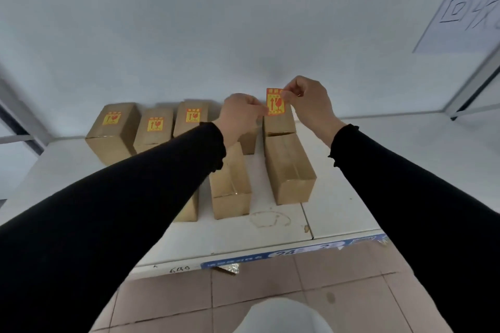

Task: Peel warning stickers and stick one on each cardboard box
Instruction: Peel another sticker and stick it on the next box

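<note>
An orange and yellow warning sticker (pixel 276 101) is held upright in the air between both hands. My right hand (pixel 308 101) pinches its upper right corner and my left hand (pixel 240 113) pinches its lower left edge. It hovers just above a bare back-row cardboard box (pixel 278 123). Three back-row boxes at the left (pixel 113 132), (pixel 153 131), (pixel 190 117) each carry a sticker on top. Nearer me stand plain boxes (pixel 290 167), (pixel 230 184); my left forearm hides part of another.
The boxes stand on a white shelf (pixel 338 197) against a white wall. A blue label strip (pixel 270 254) runs along its front edge. Tiled floor (pixel 297 286) lies below. A metal frame post (pixel 476 84) rises at the right.
</note>
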Action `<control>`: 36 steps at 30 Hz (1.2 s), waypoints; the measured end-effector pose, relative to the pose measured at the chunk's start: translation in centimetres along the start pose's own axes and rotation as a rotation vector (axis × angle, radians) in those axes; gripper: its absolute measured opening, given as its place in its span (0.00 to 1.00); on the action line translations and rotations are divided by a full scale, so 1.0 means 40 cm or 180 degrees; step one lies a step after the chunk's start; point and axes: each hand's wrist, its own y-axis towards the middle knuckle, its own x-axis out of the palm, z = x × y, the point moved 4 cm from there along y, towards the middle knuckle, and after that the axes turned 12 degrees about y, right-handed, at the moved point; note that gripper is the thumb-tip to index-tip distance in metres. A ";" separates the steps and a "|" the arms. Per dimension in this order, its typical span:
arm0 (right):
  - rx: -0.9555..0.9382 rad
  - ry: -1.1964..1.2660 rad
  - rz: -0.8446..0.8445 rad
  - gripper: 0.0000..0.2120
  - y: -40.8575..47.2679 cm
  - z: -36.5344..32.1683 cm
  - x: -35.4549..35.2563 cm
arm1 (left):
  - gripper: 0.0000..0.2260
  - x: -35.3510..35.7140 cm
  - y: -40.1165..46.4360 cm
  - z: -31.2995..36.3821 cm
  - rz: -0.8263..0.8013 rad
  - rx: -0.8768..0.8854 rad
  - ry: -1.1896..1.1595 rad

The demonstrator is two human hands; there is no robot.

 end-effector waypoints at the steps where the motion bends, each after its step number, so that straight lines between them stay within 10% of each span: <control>1: 0.0022 -0.0039 -0.0027 0.04 0.027 0.020 -0.006 | 0.05 0.019 0.035 0.005 0.0026 -0.0036 0.0093; 12: 0.0365 -0.0354 -0.0200 0.03 0.167 0.232 0.029 | 0.07 0.159 0.257 -0.031 -0.0186 -0.0404 0.1022; 36: 0.0339 -0.0600 -0.0178 0.04 0.203 0.320 0.079 | 0.03 0.208 0.293 -0.061 -0.0387 -0.0381 0.0433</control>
